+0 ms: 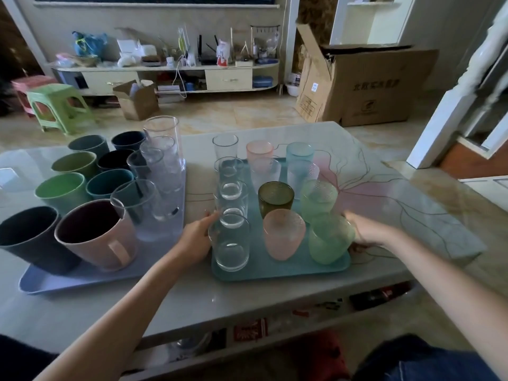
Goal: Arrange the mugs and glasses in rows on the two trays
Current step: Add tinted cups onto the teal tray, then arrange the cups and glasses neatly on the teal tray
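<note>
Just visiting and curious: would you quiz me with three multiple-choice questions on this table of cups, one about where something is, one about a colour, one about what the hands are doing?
1. Where does the pink mug with the handle stand?
A. on the lavender tray
B. on the teal tray
C. on the floor

2. What colour is the darkest glass on the teal tray?
A. red
B. olive green
C. white

3. What are the two hands doing?
A. lifting a mug
B. resting in the lap
C. placed at the two sides of the teal tray

Answers: 1 A, it stands at the near end of the lavender tray. 2 B, that glass in the middle row is olive. 3 C, the left hand is at the tray's left side by a clear glass, the right hand at its right side by a green glass.
</note>
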The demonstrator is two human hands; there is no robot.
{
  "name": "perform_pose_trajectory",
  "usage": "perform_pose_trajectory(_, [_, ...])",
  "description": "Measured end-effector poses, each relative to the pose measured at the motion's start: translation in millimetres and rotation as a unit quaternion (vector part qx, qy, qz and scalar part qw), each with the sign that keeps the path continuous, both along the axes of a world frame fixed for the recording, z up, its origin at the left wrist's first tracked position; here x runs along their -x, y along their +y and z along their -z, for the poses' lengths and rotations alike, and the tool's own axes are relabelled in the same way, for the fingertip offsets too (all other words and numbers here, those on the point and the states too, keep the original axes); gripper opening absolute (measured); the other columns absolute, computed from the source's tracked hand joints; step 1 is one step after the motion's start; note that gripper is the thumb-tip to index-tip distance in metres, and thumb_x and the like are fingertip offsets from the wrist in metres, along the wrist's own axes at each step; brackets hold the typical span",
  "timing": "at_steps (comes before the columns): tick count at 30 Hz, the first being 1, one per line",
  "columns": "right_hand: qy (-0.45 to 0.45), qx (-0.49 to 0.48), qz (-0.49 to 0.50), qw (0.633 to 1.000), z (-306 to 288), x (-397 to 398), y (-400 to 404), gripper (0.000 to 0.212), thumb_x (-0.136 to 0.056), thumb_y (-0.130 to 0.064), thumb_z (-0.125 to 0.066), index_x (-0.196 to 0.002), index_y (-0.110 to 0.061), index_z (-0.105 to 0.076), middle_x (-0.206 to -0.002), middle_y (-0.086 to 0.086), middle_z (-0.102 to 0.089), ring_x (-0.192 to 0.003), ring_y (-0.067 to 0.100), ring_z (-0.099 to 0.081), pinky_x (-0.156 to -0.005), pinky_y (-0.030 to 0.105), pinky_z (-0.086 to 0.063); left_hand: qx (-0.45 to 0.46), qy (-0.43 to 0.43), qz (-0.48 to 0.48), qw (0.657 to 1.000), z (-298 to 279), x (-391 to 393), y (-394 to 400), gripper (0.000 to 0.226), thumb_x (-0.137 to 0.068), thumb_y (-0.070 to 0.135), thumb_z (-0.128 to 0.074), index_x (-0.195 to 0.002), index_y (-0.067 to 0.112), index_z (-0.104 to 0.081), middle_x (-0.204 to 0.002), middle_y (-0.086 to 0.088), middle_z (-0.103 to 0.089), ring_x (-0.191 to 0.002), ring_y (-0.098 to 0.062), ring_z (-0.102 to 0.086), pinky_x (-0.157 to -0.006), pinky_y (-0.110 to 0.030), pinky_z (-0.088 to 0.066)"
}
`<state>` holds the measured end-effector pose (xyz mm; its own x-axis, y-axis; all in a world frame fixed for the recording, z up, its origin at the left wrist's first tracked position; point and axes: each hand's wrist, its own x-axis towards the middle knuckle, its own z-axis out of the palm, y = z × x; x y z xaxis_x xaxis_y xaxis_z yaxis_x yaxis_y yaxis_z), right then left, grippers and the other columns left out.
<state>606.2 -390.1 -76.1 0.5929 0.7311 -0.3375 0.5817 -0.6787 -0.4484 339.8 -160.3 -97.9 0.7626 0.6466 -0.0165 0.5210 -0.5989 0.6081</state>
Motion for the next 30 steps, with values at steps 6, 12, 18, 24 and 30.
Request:
perform_pose_trajectory(6, [0.028,-0.029,-0.002,0.999,-10,16,-9,0.056,-0.067,-0.042,-0.033,-0.116,-0.016,-0.023,-0.104,0.003,-0.034,-0.098,0.011,-0.032,-0.063,0.018,-0.034,0.014,-0.039,0.038,0.998,-12,-9,7,0.054,-0.083,0.024,-0.061,-0.132,0.005,-0.049,-0.133,-0.012,-0.054,-0.125,-0.018,-0.048,-0.093,-0.015,-0.033])
perform_pose_trajectory(12, [0.020,-0.050,0.019,0.998,-4,7,-30,0.030,-0.091,-0.034,-0.042,-0.070,-0.020,-0.025,-0.072,-0.003,-0.036,-0.069,0.008,-0.032,-0.057,0.021,-0.032,0.070,-0.038,0.061,0.995,-9,-39,21,0.077,-0.062,0.056,-0.051,-0.131,0.021,-0.054,-0.120,0.000,-0.066,-0.117,-0.016,-0.056,-0.101,-0.039,-0.046])
perform_pose_trajectory(18, [0.035,-0.082,0.074,0.993,7,-12,-41,0.042,-0.094,-0.008,-0.050,-0.072,-0.028,-0.022,-0.070,-0.005,-0.041,-0.063,0.004,-0.036,-0.052,0.015,-0.035,0.138,-0.073,0.092,0.983,0,-75,30,0.069,-0.061,0.046,-0.056,-0.127,0.027,-0.056,-0.119,0.000,-0.066,-0.117,-0.019,-0.058,-0.104,-0.043,-0.044])
perform_pose_trajectory(24, [-0.058,-0.187,0.188,0.962,17,-51,-35,0.026,-0.099,-0.009,-0.039,-0.079,-0.011,-0.055,-0.057,0.006,-0.050,-0.051,0.020,-0.047,-0.046,0.031,-0.035,0.282,-0.186,-0.022,0.941,4,-91,33,0.048,-0.092,0.017,-0.056,-0.136,0.003,-0.045,-0.128,-0.005,-0.056,-0.120,-0.018,-0.051,-0.111,-0.037,-0.035])
perform_pose_trajectory(30, [0.087,-0.430,0.380,0.814,24,-112,13,0.031,-0.100,-0.033,-0.033,-0.102,-0.019,-0.061,-0.118,0.017,-0.062,-0.085,0.020,-0.061,-0.082,0.038,-0.050,0.302,-0.256,-0.124,0.910,-2,-147,66,0.057,-0.097,0.048,-0.028,-0.142,0.013,-0.036,-0.145,0.004,-0.039,-0.131,-0.012,-0.037,-0.109,-0.029,-0.026])
